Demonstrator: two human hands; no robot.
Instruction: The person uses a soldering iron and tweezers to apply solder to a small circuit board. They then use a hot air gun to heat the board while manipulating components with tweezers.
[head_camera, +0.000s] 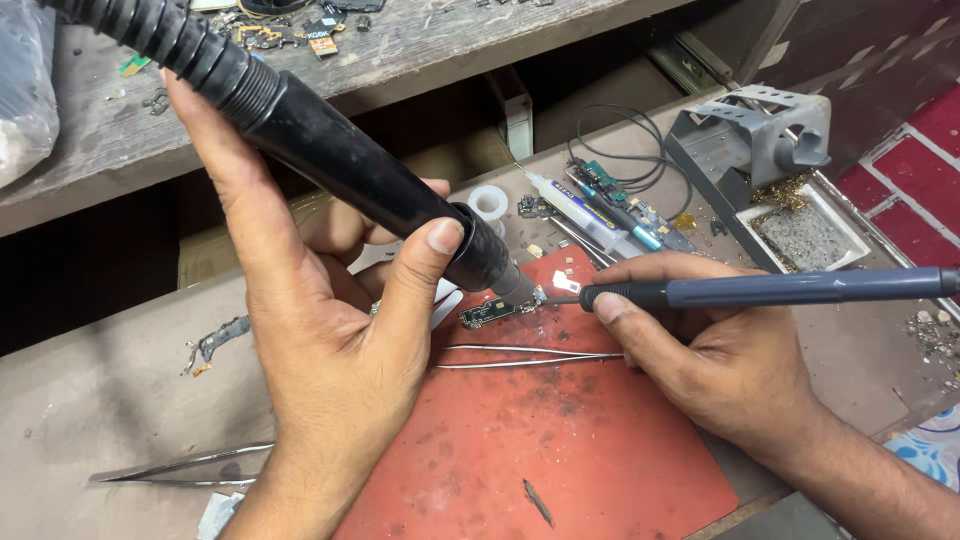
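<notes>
From the head camera, the left hand is closed around a thick black hot-air handpiece with a ribbed hose, thumb pressed on the barrel near its front end; the tool slants down from 11 o'clock toward the centre, and its metal nozzle ends right at a small dark green circuit board. The right hand, entering from 4 o'clock, is closed in a pen grip on a slim grey-blue soldering iron that lies nearly level, its handle running off toward 3 o'clock and its tip meeting the same board from the right. The board lies at the upper edge of a stained red rubber work mat on the dusty grey bench. Just below the board, at 6 o'clock from it, a pair of thin steel tweezers lies flat on the mat, points toward the left hand. A second pair of steel tweezers lies on the bench at 8 o'clock. At 1 o'clock from the board lie a clear syringe with a blue tip and a coil of thin black wire; farther at 2 o'clock stands a grey metal iron stand with a white tray. A worn wooden shelf with small parts crosses the top.
</notes>
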